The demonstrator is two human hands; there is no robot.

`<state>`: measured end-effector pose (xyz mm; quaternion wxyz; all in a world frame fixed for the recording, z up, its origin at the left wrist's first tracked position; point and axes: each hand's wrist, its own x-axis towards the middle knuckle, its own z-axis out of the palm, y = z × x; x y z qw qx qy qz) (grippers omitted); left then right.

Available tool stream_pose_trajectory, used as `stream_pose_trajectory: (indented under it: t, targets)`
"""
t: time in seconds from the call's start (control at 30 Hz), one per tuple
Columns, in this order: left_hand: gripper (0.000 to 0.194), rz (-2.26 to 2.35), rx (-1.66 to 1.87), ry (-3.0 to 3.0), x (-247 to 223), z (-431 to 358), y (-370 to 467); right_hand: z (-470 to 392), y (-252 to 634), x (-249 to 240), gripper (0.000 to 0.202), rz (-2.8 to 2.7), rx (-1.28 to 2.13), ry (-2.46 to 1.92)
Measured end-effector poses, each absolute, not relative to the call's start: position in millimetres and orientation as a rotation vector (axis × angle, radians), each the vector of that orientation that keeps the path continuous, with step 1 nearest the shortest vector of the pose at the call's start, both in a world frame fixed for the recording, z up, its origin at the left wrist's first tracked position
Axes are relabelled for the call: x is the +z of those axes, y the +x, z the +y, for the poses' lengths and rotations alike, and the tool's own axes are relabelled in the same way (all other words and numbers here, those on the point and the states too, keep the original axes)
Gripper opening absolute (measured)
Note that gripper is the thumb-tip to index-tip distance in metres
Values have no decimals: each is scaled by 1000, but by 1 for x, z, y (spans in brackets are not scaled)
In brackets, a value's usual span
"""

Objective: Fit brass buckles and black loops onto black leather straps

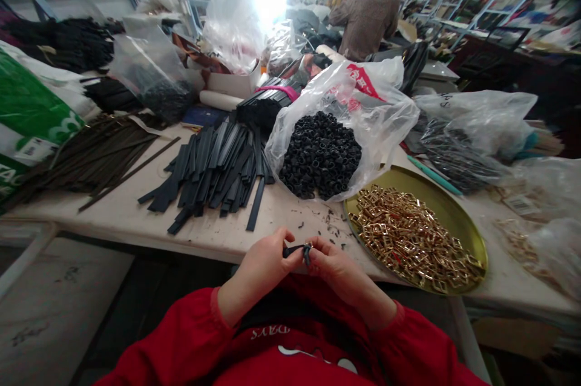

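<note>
My left hand (269, 259) pinches a short black strip (294, 249) near the table's front edge. Close beside it, my right hand (333, 266) has its fingers closed on a small dark loop (307, 255) at the strip's right end. A bit of gold-coloured metal shows at that loop, too small to make out. Beyond my hands lie a fanned pile of black strips (222, 162) and an open plastic bag holding many small black loops (320, 153). Gold metal buckles (408, 235) fill much of a round tray (474, 235) to the right.
Dark brown strips (106, 153) and a green bag (34, 111) occupy the left. Behind stand a clear bag (149, 65) and a white roll (221, 100). A teal tool (434, 174) lies behind the tray, near more plastic bags (472, 132). A person (370, 17) stands farther back.
</note>
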<state>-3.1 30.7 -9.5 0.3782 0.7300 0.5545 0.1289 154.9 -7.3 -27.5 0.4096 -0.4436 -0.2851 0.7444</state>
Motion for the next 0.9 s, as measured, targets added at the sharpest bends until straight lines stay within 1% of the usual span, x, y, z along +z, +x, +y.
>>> stream_pose_trajectory:
  t: [0.1, 0.2, 0.37, 0.53, 0.7, 0.83, 0.9]
  targets:
    - [27, 1395, 312, 1856, -11, 35, -3, -4, 155, -29, 35, -783, 1763, -1176]
    - [18, 1192, 379, 1710, -10, 37, -4, 1, 157, -31, 33, -912, 1628, -1281]
    - [32, 920, 378, 1312, -12, 39, -2, 5, 161, -37, 21, -1104, 1304, -1534]
    - [33, 845, 345, 1132, -20, 39, -1, 1, 171, -35, 8, -1503, 1316, -1503]
    - [32, 845, 293, 1164, -25, 28, 3, -8, 175, -25, 8, -1853, 1169, -1453]
    - [35, 884, 315, 1215, -24, 23, 4, -16, 174, -21, 9, -1833, 1234, -1466]
    - [32, 920, 255, 1257, -20, 23, 1, -21, 174, -22, 11, -1760, 1209, -1487]
